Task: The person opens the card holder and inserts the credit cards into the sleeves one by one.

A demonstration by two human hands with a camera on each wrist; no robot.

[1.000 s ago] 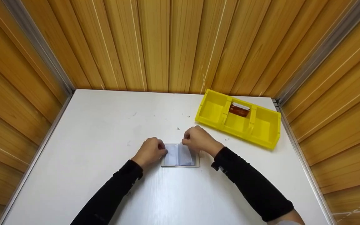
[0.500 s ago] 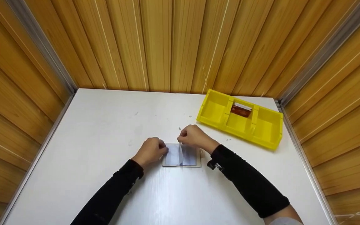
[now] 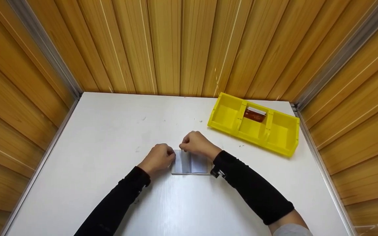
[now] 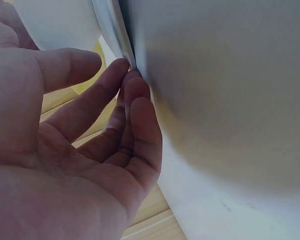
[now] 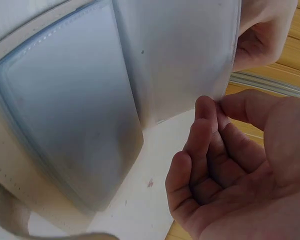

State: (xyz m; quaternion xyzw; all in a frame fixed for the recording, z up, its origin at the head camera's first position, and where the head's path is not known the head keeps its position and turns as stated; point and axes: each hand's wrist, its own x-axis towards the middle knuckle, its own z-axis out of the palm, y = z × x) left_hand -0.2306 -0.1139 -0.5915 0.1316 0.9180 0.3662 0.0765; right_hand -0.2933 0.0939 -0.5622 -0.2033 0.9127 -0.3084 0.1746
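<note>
An opened card holder [image 3: 199, 165] with clear plastic sleeves lies on the white table, its pale cover [image 5: 45, 202] fitted with a strap. Its left edge meets the fingertips of my left hand [image 3: 157, 159]; in the left wrist view the fingers bend against that edge while the thumb stands apart. One raised clear sleeve [image 5: 182, 55] is pinched at its corner between the thumb and index finger of my right hand [image 3: 197, 144]. The other right-hand fingers curl loosely. Under the lifted sleeve, another sleeve [image 5: 65, 110] lies flat on the right half.
A yellow tray [image 3: 230, 131] with three compartments stands at the back right. Its middle compartment holds several cards [image 3: 255, 114], the front one dark red. Wood-patterned walls [image 3: 162, 46] enclose the white table [image 3: 110, 131].
My right hand has moved left, turning the clear sleeve from the right half past upright toward the left half. My left hand has stayed at the left edge.
</note>
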